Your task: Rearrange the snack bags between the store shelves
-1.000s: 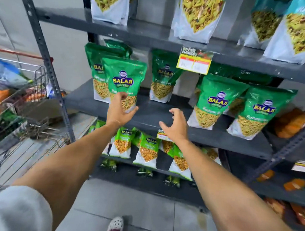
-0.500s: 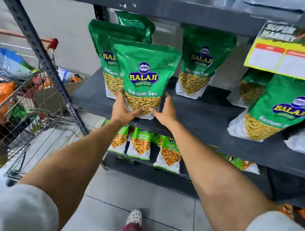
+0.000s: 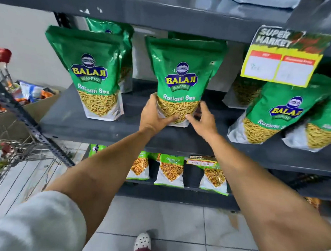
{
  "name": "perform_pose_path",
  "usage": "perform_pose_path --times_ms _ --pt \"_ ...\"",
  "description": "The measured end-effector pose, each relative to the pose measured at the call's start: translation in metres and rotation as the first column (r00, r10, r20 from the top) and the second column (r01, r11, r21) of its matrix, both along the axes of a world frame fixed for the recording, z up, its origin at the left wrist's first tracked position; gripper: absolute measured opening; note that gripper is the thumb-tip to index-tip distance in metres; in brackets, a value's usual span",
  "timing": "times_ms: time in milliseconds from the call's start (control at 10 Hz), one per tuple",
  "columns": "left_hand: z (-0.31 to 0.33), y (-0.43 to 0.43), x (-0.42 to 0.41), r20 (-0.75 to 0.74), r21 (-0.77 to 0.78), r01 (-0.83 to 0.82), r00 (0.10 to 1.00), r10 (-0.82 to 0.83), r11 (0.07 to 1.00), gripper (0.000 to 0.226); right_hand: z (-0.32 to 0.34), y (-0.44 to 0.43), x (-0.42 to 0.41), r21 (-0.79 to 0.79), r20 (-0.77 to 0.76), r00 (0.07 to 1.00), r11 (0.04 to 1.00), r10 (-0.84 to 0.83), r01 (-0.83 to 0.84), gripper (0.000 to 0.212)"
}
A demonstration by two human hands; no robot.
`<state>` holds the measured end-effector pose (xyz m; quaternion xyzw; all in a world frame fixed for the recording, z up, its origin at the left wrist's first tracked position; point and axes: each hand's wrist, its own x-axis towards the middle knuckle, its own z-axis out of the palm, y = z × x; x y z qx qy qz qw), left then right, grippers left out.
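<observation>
A green Balaji Ratlami Sev snack bag [image 3: 182,78] stands upright at the middle of the dark grey shelf [image 3: 75,125]. My left hand [image 3: 152,115] grips its lower left corner, thumb across the front. My right hand [image 3: 202,121] holds the lower right corner, with its fingers along the bag's side. A second identical bag [image 3: 87,74] stands to the left, with another bag behind it. More of the same bags [image 3: 275,115] lean at the right end of the shelf.
A yellow price tag [image 3: 281,60] hangs from the shelf above. Smaller green snack bags [image 3: 171,171] line the lower shelf. A wire shopping cart [image 3: 8,147] full of goods stands at the left beside the slanted shelf post [image 3: 28,123]. My shoe [image 3: 142,242] is on the tiled floor.
Both hands reached the front bag of the left stack, took hold of it, and have carried it to the right, to the middle of the shelf. The camera has moved closer.
</observation>
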<state>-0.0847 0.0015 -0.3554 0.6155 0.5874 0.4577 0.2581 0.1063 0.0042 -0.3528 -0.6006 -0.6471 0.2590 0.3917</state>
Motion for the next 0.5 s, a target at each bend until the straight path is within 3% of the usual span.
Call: perform_pose_path --times_ms 300,500 --pt "-0.03 0.007 0.033 -0.01 -0.066 0.078 0.997 -0.079 0.995 0.103 -0.032 -0.009 0.03 -0.09 -0.052 0.997 0.995 -0.058 0.053 0.045" --pt "-0.013 -0.018 0.017 -0.312 -0.191 0.035 0.945 -0.095 0.981 0.111 -0.008 -0.027 0.031 -0.088 0.029 0.995 0.991 -0.097 0.099 0.057"
